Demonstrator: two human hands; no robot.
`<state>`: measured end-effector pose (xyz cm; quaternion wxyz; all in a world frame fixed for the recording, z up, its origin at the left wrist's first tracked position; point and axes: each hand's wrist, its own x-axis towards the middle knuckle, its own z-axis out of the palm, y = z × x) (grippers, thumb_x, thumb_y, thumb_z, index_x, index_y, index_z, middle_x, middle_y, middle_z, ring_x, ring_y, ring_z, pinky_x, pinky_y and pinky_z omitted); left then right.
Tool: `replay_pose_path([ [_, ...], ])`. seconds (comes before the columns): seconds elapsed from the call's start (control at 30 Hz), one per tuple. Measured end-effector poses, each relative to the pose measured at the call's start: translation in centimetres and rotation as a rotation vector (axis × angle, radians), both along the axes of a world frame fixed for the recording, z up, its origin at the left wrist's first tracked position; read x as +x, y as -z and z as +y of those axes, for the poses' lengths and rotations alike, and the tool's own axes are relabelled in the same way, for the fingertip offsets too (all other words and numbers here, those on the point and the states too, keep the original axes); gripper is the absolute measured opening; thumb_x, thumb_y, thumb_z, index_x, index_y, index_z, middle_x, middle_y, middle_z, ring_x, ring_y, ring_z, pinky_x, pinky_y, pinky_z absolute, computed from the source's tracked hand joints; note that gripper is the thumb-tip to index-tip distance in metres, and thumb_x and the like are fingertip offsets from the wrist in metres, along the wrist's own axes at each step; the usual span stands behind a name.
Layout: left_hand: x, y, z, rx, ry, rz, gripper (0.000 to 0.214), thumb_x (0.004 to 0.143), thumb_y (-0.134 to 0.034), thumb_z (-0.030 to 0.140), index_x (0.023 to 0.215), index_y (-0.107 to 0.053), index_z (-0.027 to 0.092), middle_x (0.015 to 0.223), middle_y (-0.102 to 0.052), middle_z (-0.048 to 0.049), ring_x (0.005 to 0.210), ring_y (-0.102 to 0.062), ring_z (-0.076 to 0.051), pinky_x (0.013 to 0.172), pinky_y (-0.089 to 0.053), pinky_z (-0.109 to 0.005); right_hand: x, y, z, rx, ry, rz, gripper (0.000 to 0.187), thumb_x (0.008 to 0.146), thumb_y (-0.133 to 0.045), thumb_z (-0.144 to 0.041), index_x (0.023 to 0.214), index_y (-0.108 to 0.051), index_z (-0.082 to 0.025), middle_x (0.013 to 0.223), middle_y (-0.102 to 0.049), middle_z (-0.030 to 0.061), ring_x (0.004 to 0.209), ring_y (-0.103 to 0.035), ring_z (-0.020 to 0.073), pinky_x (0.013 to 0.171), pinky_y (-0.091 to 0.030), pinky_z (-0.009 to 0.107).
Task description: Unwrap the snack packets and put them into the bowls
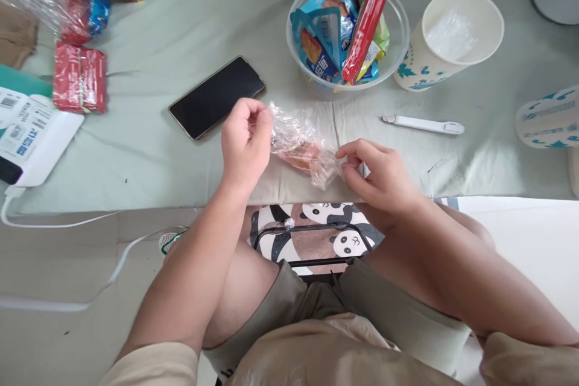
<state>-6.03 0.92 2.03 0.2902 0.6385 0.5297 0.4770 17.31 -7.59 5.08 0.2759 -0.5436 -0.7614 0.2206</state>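
A crinkled clear plastic bag (294, 132) lies near the table's front edge, with something reddish-brown (304, 155) inside whose kind I cannot make out. At the bag's upper left end, my left hand (246, 142) pinches the plastic between thumb and fingers. My right hand (377, 172) has its thumb and forefinger closed on the opposite end at the lower right. The bag stretches loosely between both hands. Just behind my left hand lies a black smartphone (217, 96), screen up. A white utility knife (423, 125) rests to the right, beyond my right hand.
A clear plastic bowl (402, 42) holds several snack packets. Beside it stands a paper cup (416, 60) with crumpled clear plastic inside; another patterned cup (549, 117) is at the right. Red packets (80, 77), a white device (45, 145) and its cable (67, 225) occupy the left side.
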Motion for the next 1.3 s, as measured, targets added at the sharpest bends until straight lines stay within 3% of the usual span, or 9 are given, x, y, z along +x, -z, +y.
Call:
replay_pose_path([
  [0.23, -0.2, 0.8, 0.9, -0.313, -0.211, -0.281, 0.018, 0.092, -0.061, 0.024, 0.076, -0.053, 0.024, 0.066, -0.054, 0.0023, 0.055, -0.052, -0.012, 0.047, -0.036, -0.027, 1.8, -0.3, 0.4, -0.034, 0.3, -0.104, 0.024, 0.078, -0.053, -0.016, 0.097, -0.066, -0.024, 0.071, -0.056, 0.0007, 0.064, -0.053, 0.0176, 0.061, -0.045, 0.032],
  [0.4, 0.3, -1.7, -0.9, 0.09, -0.125, -0.094, 0.024, 0.089, -0.064, 0.023, 0.072, -0.048, 0.025, 0.066, -0.047, 0.0029, 0.057, -0.041, -0.012, 0.053, -0.035, -0.03, 1.5, 0.2, 0.2, 0.181, 0.444, -0.227, 0.027, 0.082, -0.054, -0.019, 0.106, -0.067, -0.023, 0.1, -0.065, 0.0111, 0.091, -0.063, 0.0271, 0.08, -0.051, 0.045],
  [0.47, 1.0, -2.6, -2.1, 0.171, 0.037, 0.004, 0.031, 0.092, -0.064, 0.028, 0.067, -0.046, 0.024, 0.06, -0.045, 0.0037, 0.054, -0.039, -0.012, 0.054, -0.034, -0.031, 0.6, 0.0, -0.1, 0.208, 0.38, -0.267, 0.021, 0.087, -0.057, -0.024, 0.105, -0.068, -0.024, 0.098, -0.069, 0.0108, 0.098, -0.064, 0.0299, 0.09, -0.048, 0.05],
  [0.57, 2.1, -3.1, -3.4, 0.074, 0.207, 0.113, 0.043, 0.09, -0.065, 0.039, 0.058, -0.043, 0.022, 0.049, -0.042, 0.0043, 0.048, -0.037, -0.01, 0.051, -0.031, -0.032, -1.1, -0.2, -0.8, 0.178, 0.215, -0.299, 0.018, 0.094, -0.061, -0.038, 0.102, -0.07, -0.025, 0.088, -0.075, 0.0071, 0.105, -0.066, 0.0324, 0.1, -0.041, 0.056],
  [0.8, 2.5, -3.2, -3.4, -0.213, 0.222, 0.29, 0.049, 0.081, -0.072, 0.054, 0.05, -0.053, 0.021, 0.045, -0.052, 0.001, 0.046, -0.044, -0.012, 0.05, -0.03, -0.032, -3.2, 0.2, -1.7, 0.183, -0.076, -0.27, 0.02, 0.101, -0.056, -0.024, 0.112, -0.07, -0.033, 0.12, -0.081, -0.0037, 0.139, -0.059, 0.0281, 0.126, -0.02, 0.06],
  [0.9, 2.1, -3.6, -3.5, -0.264, 0.265, 0.288, 0.036, 0.079, -0.072, 0.039, 0.053, -0.055, 0.021, 0.049, -0.056, 0.0011, 0.048, -0.045, -0.012, 0.051, -0.032, -0.031, -3.4, 0.2, -1.7, 0.236, -0.157, -0.252, 0.027, 0.101, -0.05, -0.013, 0.111, -0.068, -0.03, 0.117, -0.081, -0.0027, 0.137, -0.062, 0.0248, 0.119, -0.033, 0.051],
  [1.0, 1.6, -3.5, -3.5, -0.279, 0.219, 0.178, 0.036, 0.077, -0.067, 0.028, 0.051, -0.042, 0.021, 0.048, -0.042, 0.0031, 0.05, -0.035, -0.011, 0.05, -0.028, -0.031, -3.6, 0.0, -1.5, 0.231, -0.159, -0.202, 0.025, 0.101, -0.046, -0.015, 0.111, -0.067, -0.023, 0.111, -0.081, 0.0051, 0.115, -0.071, 0.0249, 0.094, -0.049, 0.041],
  [1.17, 0.5, -2.0, -2.4, -0.326, 0.014, -0.238, 0.031, 0.077, -0.061, 0.028, 0.059, -0.037, 0.021, 0.062, -0.038, 0.0, 0.061, -0.041, -0.013, 0.053, -0.037, -0.027, -3.5, -0.2, -0.4, 0.018, 0.091, -0.147, 0.031, 0.103, -0.038, -0.025, 0.114, -0.066, -0.02, 0.108, -0.076, 0.0124, 0.095, -0.07, 0.0248, 0.078, -0.051, 0.037],
  [1.3, -0.6, -1.7, -1.8, -0.481, 0.155, -0.518, 0.038, 0.075, -0.065, 0.038, 0.065, -0.033, 0.021, 0.079, -0.049, -0.0037, 0.085, -0.061, -0.019, 0.075, -0.059, -0.033, -3.4, -0.2, 0.8, -0.116, 0.213, -0.161, 0.034, 0.103, -0.038, -0.037, 0.113, -0.066, -0.019, 0.113, -0.075, 0.0138, 0.089, -0.069, 0.0255, 0.073, -0.048, 0.037],
])
